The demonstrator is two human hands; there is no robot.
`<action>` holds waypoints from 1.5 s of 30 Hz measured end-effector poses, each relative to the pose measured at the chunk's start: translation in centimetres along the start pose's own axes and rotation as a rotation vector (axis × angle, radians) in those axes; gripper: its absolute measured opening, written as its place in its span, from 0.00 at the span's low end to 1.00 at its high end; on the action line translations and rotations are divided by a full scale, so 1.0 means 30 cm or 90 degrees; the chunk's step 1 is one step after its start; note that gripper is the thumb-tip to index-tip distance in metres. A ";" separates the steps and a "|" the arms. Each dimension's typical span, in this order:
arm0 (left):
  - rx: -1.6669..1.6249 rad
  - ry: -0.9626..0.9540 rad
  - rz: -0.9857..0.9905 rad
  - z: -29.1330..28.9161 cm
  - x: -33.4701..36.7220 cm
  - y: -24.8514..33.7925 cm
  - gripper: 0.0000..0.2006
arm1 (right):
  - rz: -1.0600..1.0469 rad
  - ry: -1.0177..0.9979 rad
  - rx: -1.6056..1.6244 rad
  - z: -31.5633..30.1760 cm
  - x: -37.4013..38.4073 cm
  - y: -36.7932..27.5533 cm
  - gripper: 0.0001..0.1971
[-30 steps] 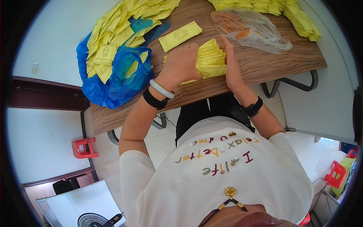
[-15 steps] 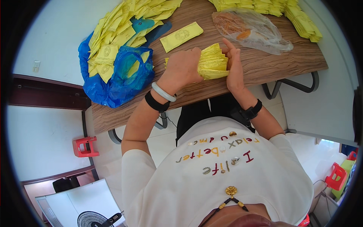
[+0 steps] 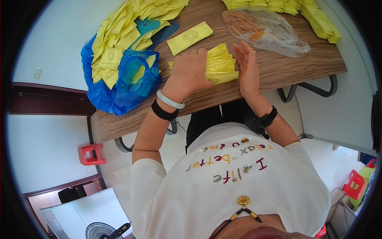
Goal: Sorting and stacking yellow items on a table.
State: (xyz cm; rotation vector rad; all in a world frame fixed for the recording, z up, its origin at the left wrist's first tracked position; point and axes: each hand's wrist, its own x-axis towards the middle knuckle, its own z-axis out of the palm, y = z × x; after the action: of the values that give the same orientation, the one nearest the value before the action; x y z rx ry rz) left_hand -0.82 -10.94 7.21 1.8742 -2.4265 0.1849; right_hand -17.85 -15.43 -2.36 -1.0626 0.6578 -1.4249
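The left hand [image 3: 190, 71] grips a fanned stack of yellow slips [image 3: 220, 63] near the desk's [image 3: 286, 67] front edge; the right hand [image 3: 246, 67] presses flat and open against its side. Squaring works best with even pressure from both sides (loose slips splay easily).

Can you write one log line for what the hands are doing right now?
left hand: grip on yellow paper stack | right hand: flat against stack edge | wooden table
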 end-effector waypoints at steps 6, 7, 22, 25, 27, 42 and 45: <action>0.005 0.056 0.004 0.007 -0.021 -0.007 0.30 | -0.013 -0.024 -0.010 0.016 -0.004 -0.014 0.29; -0.019 0.021 -0.007 0.004 -0.033 -0.007 0.32 | 0.000 -0.011 -0.007 0.012 -0.017 -0.002 0.29; 0.002 0.081 -0.043 -0.025 -0.065 0.017 0.28 | 0.012 -0.018 -0.026 0.016 -0.020 0.001 0.29; -0.021 0.003 -0.080 -0.035 -0.054 0.017 0.29 | 0.008 -0.020 -0.030 0.013 -0.017 0.008 0.29; -0.034 0.007 -0.058 -0.020 -0.051 0.007 0.27 | 0.007 -0.019 -0.037 0.010 -0.015 0.010 0.28; -0.042 0.140 -0.053 -0.098 -0.077 -0.006 0.22 | 0.014 -0.018 -0.024 0.015 -0.017 0.000 0.27; -0.019 0.131 -0.058 -0.092 -0.059 -0.018 0.23 | 0.018 -0.014 -0.022 0.011 -0.018 0.004 0.27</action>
State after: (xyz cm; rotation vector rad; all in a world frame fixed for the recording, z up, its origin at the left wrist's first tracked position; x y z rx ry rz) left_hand 0.09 -8.99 9.73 1.8475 -2.1931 0.3175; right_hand -17.55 -14.87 -2.44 -1.0902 0.6822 -1.3798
